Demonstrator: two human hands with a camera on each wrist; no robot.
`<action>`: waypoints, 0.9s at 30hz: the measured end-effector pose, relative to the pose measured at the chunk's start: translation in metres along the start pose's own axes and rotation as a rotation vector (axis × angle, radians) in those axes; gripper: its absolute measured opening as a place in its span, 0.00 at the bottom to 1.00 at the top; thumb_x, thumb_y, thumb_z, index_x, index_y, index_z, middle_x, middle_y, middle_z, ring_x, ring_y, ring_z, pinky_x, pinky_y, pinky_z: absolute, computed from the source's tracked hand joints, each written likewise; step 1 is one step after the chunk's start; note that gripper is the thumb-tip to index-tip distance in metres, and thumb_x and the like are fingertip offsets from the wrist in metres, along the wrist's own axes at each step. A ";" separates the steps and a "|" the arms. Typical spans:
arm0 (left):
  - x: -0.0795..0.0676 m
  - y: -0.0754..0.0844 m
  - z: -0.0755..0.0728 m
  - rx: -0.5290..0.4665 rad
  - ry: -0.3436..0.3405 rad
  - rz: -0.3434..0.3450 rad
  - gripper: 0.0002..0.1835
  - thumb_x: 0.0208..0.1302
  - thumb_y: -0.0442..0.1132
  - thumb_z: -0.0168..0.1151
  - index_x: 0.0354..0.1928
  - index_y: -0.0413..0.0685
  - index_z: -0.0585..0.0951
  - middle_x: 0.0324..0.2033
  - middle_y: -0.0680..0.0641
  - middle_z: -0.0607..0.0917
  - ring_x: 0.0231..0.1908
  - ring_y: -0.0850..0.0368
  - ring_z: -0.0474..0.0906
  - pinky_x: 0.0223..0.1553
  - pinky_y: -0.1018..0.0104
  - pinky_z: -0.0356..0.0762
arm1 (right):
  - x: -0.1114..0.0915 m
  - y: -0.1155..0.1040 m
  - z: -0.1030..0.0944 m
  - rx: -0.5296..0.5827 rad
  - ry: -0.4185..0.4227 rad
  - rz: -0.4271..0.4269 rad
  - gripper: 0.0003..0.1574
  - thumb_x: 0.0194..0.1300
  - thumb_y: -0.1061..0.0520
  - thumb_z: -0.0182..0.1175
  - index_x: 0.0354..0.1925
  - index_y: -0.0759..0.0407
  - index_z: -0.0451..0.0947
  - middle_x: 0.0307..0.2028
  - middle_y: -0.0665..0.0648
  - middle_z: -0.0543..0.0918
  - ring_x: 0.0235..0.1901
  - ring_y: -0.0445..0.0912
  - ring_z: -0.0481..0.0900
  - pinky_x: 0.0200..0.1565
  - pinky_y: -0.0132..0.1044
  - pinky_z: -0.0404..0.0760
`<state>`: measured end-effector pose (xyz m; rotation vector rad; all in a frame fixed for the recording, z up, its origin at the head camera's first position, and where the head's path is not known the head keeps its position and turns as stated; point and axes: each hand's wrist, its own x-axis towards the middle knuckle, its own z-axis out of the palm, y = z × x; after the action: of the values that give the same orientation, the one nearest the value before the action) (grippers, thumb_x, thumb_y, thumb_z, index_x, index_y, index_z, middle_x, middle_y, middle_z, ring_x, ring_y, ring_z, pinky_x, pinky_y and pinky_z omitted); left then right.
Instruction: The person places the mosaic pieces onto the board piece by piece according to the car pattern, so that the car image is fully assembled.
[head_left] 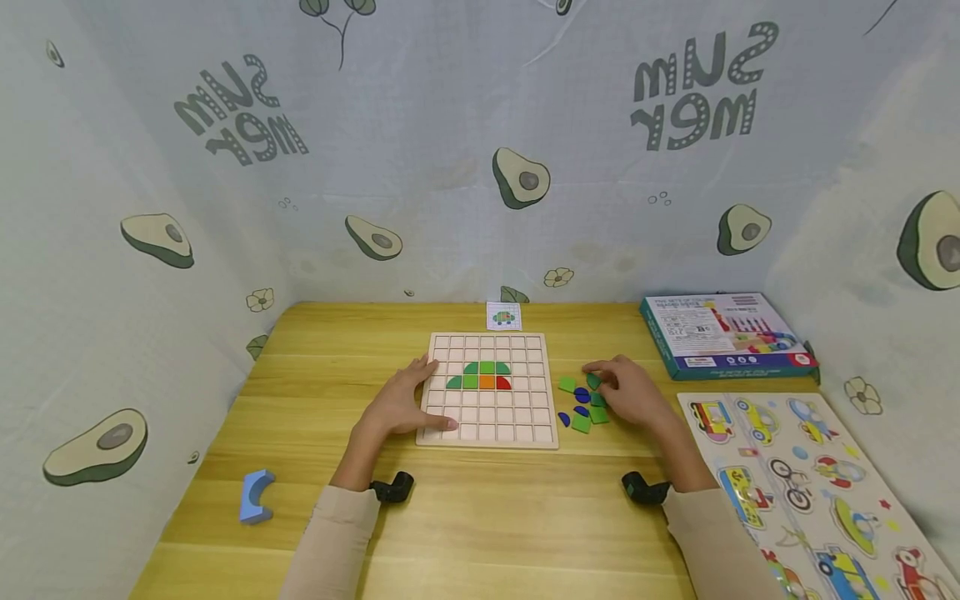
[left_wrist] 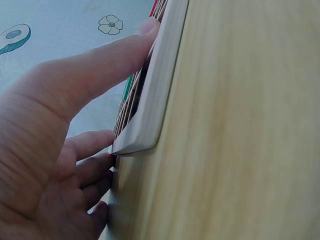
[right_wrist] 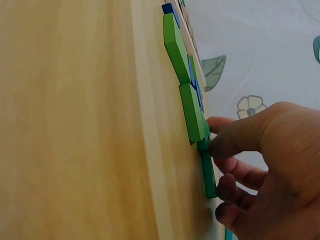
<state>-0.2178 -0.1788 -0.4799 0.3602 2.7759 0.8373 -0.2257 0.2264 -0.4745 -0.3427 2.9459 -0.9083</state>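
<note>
A wooden grid board (head_left: pixel 487 433) lies on the table, with green, orange and red pieces (head_left: pixel 487 382) forming a small domed figure in its squares. My left hand (head_left: pixel 397 400) rests on the board's left side, thumb on top near the front and spread fingers along the edge. To the right of the board is a loose group of light green squares (head_left: pixel 581 423), dark green pieces and blue half-round pieces (head_left: pixel 582 395). There my right hand (head_left: pixel 630 392) pinches a dark green rounded piece (head_left: pixel 593 381) between thumb and index finger; its other fingers are bent.
A small picture card (head_left: pixel 503 316) lies behind the board. At the right are a flat game box (head_left: pixel 727 333) and a wooden picture puzzle (head_left: pixel 806 467). A blue arch-shaped block (head_left: pixel 256 497) sits at the left front. Patterned cloth (head_left: pixel 450 167) hangs around the table.
</note>
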 end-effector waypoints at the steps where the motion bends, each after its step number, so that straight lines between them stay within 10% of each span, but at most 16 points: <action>1: 0.000 0.000 0.000 0.001 0.000 -0.001 0.64 0.44 0.65 0.81 0.81 0.50 0.60 0.82 0.46 0.54 0.81 0.41 0.48 0.80 0.39 0.49 | 0.000 0.000 0.000 -0.002 -0.008 -0.005 0.22 0.69 0.66 0.57 0.59 0.62 0.83 0.40 0.63 0.79 0.37 0.52 0.76 0.42 0.46 0.76; 18: 0.000 0.000 0.000 0.019 -0.005 -0.008 0.64 0.44 0.66 0.80 0.81 0.52 0.60 0.82 0.47 0.53 0.81 0.41 0.48 0.79 0.38 0.51 | -0.002 0.004 -0.001 0.016 0.001 0.014 0.21 0.71 0.56 0.65 0.58 0.64 0.83 0.45 0.65 0.82 0.45 0.58 0.80 0.51 0.58 0.80; 27: 0.000 0.001 0.000 0.016 -0.010 -0.012 0.64 0.44 0.67 0.80 0.81 0.52 0.60 0.82 0.47 0.53 0.81 0.41 0.48 0.78 0.37 0.52 | -0.001 0.004 0.000 0.033 0.022 0.032 0.16 0.70 0.56 0.67 0.52 0.63 0.86 0.41 0.62 0.82 0.40 0.53 0.77 0.45 0.49 0.77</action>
<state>-0.2178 -0.1778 -0.4793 0.3490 2.7744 0.8093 -0.2258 0.2297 -0.4770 -0.2853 2.9432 -0.9609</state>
